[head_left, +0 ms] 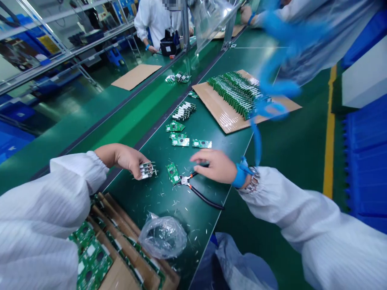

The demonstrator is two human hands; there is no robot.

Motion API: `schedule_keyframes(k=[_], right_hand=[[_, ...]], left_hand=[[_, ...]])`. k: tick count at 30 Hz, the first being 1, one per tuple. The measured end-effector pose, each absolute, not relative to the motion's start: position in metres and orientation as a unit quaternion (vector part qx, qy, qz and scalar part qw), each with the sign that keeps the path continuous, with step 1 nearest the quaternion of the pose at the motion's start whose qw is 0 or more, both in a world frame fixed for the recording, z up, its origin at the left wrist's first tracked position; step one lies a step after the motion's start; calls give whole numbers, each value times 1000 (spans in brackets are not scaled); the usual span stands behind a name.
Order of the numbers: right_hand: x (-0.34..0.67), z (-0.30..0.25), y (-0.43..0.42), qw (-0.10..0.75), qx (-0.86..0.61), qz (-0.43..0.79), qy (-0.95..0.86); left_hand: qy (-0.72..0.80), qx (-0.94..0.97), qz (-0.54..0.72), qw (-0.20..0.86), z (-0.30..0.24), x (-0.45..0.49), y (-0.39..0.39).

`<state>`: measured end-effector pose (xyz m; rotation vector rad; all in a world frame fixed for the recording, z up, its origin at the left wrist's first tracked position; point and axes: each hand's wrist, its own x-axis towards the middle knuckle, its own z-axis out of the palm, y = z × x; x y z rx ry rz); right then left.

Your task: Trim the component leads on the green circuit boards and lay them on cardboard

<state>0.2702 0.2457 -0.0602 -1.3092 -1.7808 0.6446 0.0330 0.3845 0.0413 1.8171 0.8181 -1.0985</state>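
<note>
My left hand (125,158) is closed around a small stack of circuit boards (146,170), whose white parts and thin pins stick out past the fingers. To the right, my right hand (215,165) hovers palm down with thumb and forefinger stretched out and apart, holding nothing visible. Under its fingertips lies a pair of side cutters (185,181) with black and orange handles, jaws spread. One green circuit board (173,173) lies flat beside the cutter jaws. Several loose boards (180,141) lie beyond the hands, with a leaning row of boards (183,110) behind them.
Clipped wire bits and a clear plastic bag (163,237) lie near me. At lower left stands a cardboard-divided box (121,225) of boards. A cardboard sheet (225,127) bears rows of boards. A blue coiled cord (257,145) hangs from my right wrist. Co-workers stand across and at right.
</note>
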Motion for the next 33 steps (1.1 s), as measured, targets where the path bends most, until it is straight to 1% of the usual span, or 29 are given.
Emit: schedule_keyframes(k=[2,3,7,9,13,19,25,27,30,33], right_hand=[[259,-45,256,373,-469,252,-760],[255,-40,262,377,-464,256,-760],[254,-31,275,464,-486,290,-681],[261,-32,272,489,-499,302,-648],[278,-40,255,476,-530,333,-618],[291,-47,238,471,-555,323,-605],[291,-39,233,470,-557,324,-603],[285,-35,237,433,-560,329,-625],[269,-30,252,338,-542,342,-689],[247,-28,273,273,-512,353,-734]], left_hand=[[317,778,-411,354,39,39,375],[310,809,-388,313,37,43,369],[240,911,-294,164,21,62,345],[192,934,-276,121,11,70,337],[129,955,-259,71,-2,78,334],[120,959,-251,48,-5,78,334],[205,942,-256,72,0,66,329],[262,927,-254,89,4,58,332],[360,891,-255,112,8,46,342],[427,842,-281,172,9,35,353]])
